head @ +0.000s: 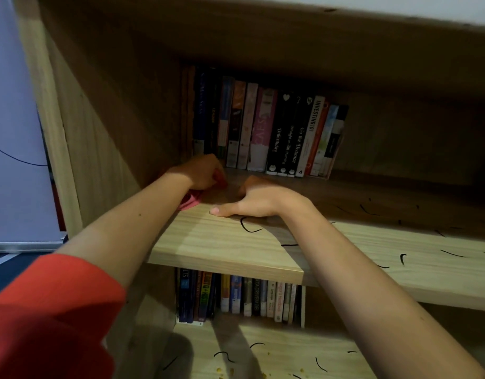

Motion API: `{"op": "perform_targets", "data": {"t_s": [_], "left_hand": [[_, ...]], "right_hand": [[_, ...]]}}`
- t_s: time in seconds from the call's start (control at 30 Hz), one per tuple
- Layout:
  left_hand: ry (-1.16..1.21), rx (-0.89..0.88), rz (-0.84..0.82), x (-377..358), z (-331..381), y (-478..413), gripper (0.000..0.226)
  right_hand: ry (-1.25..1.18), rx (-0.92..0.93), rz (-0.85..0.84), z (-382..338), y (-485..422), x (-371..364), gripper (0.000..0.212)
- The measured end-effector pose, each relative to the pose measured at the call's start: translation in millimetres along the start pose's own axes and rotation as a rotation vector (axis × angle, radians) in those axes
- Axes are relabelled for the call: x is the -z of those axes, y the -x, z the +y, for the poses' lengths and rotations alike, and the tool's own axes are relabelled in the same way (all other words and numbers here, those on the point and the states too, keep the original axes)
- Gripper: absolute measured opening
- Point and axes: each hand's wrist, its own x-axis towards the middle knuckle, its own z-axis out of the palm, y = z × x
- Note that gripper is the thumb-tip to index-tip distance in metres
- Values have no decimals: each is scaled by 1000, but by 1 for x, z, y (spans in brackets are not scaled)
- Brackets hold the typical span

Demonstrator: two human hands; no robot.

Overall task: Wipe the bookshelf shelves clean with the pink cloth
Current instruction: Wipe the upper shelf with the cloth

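Red sleeve [50, 318] fills the lower left corner, and from it the left arm reaches up to the middle shelf [222, 242] of the bookshelf. At the shelf's left end, close to the side wall and just in front of a row of upright books [276, 132], the left hand [201, 173] is curled around the pink cloth [190, 199], pressing it onto the wood. The right hand [252, 199] lies flat on the same shelf just beside it, fingers straight and thumb spread, holding nothing. The cloth is bunched into a small crumpled wad, mostly hidden under the hand, with a reddish-pink fold showing at the wrist. Judging by how things lie, the job looks early: curved black marks [248, 225] are scattered along the middle shelf to the right, none of them wiped away, and the lower shelf [276, 356] shows more such marks plus yellowish crumbs [222, 372]. Both shelves seem left to do.
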Motion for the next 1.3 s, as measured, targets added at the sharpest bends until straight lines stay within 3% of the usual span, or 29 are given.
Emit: {"op": "perform_targets", "data": {"t_s": [0.17,0.27,0.4,0.5,0.57,0.67,0.77,0.87,0.97,1.1,1.3], "left_hand": [[-70,-8,-148,16,5,9,30],[-47,-2,-105,12,6,1,23],[-79,68,-7,0,13,-12,27],[-108,77,9,-1,15,-10,29],[-127,41,-38,7,11,-4,28],[-192,35,-167,25,5,8,31],[-214,60,-222,34,4,7,33],[-168,58,-137,22,3,-2,31],[-59,54,3,4,7,-8,27],[-30,75,-37,1,6,-2,29],[-156,294,-12,12,-15,26,32]], "right_hand": [[-6,-17,27,1,2,1,82],[-12,-10,15,1,1,1,84],[-20,22,-12,-1,4,3,54],[-13,6,9,0,5,3,49],[-6,-1,21,2,4,3,55],[18,-6,35,2,3,2,82],[31,-1,29,3,0,1,87],[26,-12,13,4,-4,0,91],[21,4,10,2,0,1,81],[22,-11,15,2,3,1,83],[18,-23,11,0,6,2,83]]}}
